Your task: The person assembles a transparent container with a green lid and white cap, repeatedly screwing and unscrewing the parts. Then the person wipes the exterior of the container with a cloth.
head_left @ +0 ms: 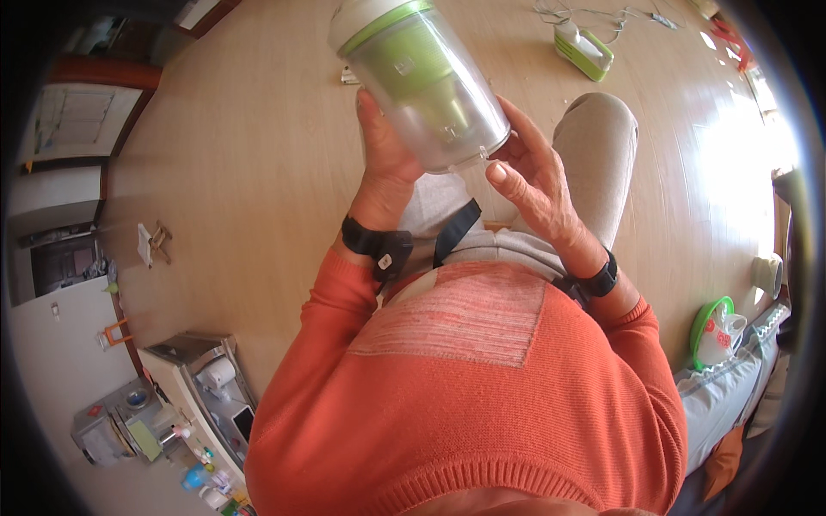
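Note:
A clear cylindrical dust cup (477, 95), like a vacuum cleaner's, is held tilted in front of me, above my knees. A green cone-shaped insert shows through its wall, and its far end has a green ring and a white cap cut off by the view's edge. My left hand (389, 142) is closed around its left side, with some fingers hidden behind. My right hand (538, 185) holds the near right side. Its thumb rests beside a small clear tab on the near rim, and its other fingers reach behind the cup.
A green and white appliance part (585, 50) with loose cables lies on the wooden floor (258, 155) ahead. To the left stand a cabinet (90, 112) and a low table (206, 396) with a phone and paper roll. At right are a green basket (699, 335) and a grey sofa (723, 413).

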Available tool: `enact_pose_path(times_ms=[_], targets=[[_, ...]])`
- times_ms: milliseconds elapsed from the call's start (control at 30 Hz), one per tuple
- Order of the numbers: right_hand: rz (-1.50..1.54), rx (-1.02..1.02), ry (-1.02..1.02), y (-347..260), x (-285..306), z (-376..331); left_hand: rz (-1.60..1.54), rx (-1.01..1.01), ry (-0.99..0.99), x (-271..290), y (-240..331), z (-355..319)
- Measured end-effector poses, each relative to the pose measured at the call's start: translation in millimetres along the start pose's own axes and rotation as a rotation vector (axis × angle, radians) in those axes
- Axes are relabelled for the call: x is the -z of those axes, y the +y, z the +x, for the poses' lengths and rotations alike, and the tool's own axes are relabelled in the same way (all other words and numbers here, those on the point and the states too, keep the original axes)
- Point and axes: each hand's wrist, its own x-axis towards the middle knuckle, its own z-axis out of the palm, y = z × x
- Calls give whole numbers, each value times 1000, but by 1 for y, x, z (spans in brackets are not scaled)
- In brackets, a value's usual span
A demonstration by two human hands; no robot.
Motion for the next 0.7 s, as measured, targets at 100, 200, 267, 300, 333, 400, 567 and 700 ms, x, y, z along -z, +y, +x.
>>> enact_pose_path(times_ms=[100,200,267,300,333,400,567,700], targets=[[156,-95,-12,-1,1,0,42,-20,-15,0,-1,0],[140,-117,-5,0,3,3,62,-33,-86,-4,-1,-3],[-61,-8,10,0,5,6,175,-43,-66,-8,0,-4],[-160,41,21,0,6,8,234,-44,-57,-11,0,-4],[-187,7,42,-1,8,8,283,-56,-65,-13,2,-4],[-293,59,40,-6,11,11,366,-79,-85,-18,4,-2],[-254,159,91,-22,15,17,615,-185,-103,-31,6,0],[-90,268,197,-31,11,25,910,-279,-64,-48,-1,-8]])
